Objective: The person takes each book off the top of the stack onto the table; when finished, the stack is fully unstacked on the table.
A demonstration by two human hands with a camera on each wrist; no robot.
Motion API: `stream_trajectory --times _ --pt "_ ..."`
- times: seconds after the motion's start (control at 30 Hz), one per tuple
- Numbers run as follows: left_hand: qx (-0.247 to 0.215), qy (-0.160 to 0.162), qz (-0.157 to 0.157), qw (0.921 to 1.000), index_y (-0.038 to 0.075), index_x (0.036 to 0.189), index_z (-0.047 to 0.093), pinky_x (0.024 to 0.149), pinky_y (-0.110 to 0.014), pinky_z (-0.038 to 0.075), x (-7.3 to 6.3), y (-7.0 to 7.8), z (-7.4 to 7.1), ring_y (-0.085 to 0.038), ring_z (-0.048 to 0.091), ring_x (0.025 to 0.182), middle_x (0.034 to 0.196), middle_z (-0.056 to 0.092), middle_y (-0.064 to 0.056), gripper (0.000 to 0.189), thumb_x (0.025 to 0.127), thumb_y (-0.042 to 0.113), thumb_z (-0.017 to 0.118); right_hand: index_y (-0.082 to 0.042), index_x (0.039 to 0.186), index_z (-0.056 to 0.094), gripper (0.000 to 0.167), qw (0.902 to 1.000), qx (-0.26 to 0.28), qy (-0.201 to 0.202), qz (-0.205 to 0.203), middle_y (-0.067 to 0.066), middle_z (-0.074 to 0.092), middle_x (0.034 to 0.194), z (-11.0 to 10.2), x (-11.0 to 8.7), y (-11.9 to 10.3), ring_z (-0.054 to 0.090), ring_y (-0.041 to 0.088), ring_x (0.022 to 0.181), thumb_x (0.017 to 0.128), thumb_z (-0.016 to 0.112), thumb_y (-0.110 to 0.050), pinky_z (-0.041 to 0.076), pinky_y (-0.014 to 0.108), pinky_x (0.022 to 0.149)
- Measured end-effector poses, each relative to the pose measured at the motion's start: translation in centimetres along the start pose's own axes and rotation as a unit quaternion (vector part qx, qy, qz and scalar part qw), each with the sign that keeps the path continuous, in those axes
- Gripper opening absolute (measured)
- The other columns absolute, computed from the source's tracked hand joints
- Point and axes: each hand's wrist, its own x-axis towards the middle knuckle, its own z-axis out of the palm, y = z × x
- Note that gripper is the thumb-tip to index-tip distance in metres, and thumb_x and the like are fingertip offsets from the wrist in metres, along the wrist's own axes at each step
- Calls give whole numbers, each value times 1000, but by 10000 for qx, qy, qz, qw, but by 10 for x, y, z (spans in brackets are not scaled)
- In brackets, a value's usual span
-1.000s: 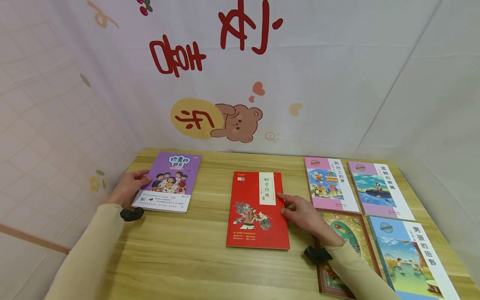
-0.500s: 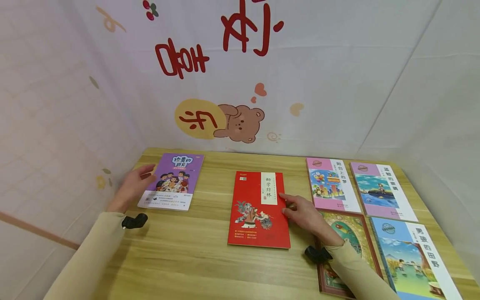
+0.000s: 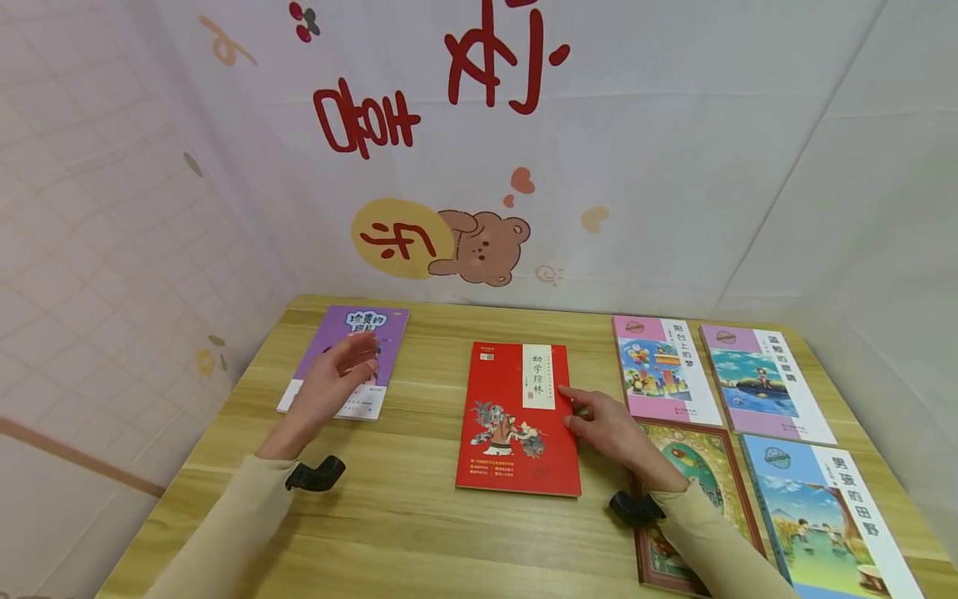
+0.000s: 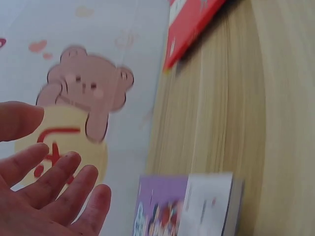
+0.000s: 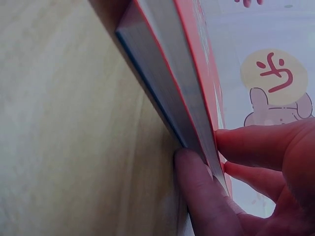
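Note:
My left hand is raised over the purple book, fingers spread and holding nothing. It hides part of that book's cover in the head view. In the left wrist view the purple book lies below the fingers, apart from them. The red book lies flat at the middle of the table. At its right edge, my right hand pinches the red book. The right wrist view shows fingertips on the red cover and the thumb lower at the side, beside a dark blue cover edge underneath.
Several books lie at the right of the wooden table: two pink ones, a blue one and a green-brown one partly under my right forearm. A white printed cloth stands behind and at the sides.
My left hand has let go of the purple book's left edge, lifted and moved right over its cover. My right hand stays at the red book's right edge.

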Motion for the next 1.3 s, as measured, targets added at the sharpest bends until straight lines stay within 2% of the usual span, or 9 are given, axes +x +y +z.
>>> stream_trajectory --times 0.1,0.2,0.4,0.63,0.8,0.87,1.0,1.1,1.3 --pt "-199 -55 78 9998 -2 152 45 95 -10 45 -4 2 13 -39 52 137 149 54 -23 50 105 8 59 -4 151 54 55 10000 -31 6 -1 14 67 117 0 0 0 64 23 94 99 69 -11 53 31 72" --pt "-390 -177 69 9991 -4 152 45 100 -18 47 -8 4 28 -39 52 137 148 54 -24 50 105 7 59 -4 151 54 54 10000 -38 23 -19 14 67 117 1 -1 0 64 23 95 99 68 -11 53 31 73" --pt "-809 -666 -224 9942 -3 154 43 109 -41 48 -15 3 61 -40 50 139 152 50 -25 54 105 10 61 -5 151 54 54 10000 -33 66 -47 14 67 117 1 -1 1 64 24 96 99 68 -10 53 32 74" --pt "-1117 -1100 -567 9860 -4 156 39 109 -45 48 -21 2 89 -43 51 137 153 45 -29 57 105 10 60 -5 152 53 54 10000 17 0 -44 14 66 116 2 -1 3 64 23 94 100 68 -10 53 32 73" --pt "-1184 -1250 -898 9810 -1 157 38 110 -48 47 -23 1 103 -41 51 138 154 45 -28 59 105 14 60 -6 152 52 56 10000 45 -55 35 14 66 117 1 1 3 64 23 93 100 68 -12 54 30 72" --pt "-1322 -1340 -1057 9764 0 157 38 111 -50 45 -23 1 108 -41 49 140 155 45 -28 60 104 16 60 -6 152 52 56 10000 51 -57 45 14 67 117 1 1 3 64 22 93 99 69 -12 54 30 71" --pt "-1818 -1570 -1294 9621 0 159 34 111 -50 45 -24 1 115 -41 47 140 157 41 -29 62 104 17 59 -6 152 53 55 9999 84 -64 47 14 66 116 2 1 4 63 22 92 99 69 -12 53 31 71" --pt "-2217 -1656 -1342 9515 -2 159 30 110 -50 47 -23 2 119 -43 50 138 157 39 -31 63 105 14 57 -7 152 53 55 9999 98 -41 46 14 66 117 2 1 3 63 22 93 99 69 -12 54 31 71" --pt "-2555 -1374 -1493 9453 -5 157 33 107 -49 50 -20 5 124 -42 53 134 153 43 -30 61 104 12 58 -8 152 53 55 10000 33 10 81 14 65 118 2 1 2 62 23 92 99 69 -12 53 31 71"
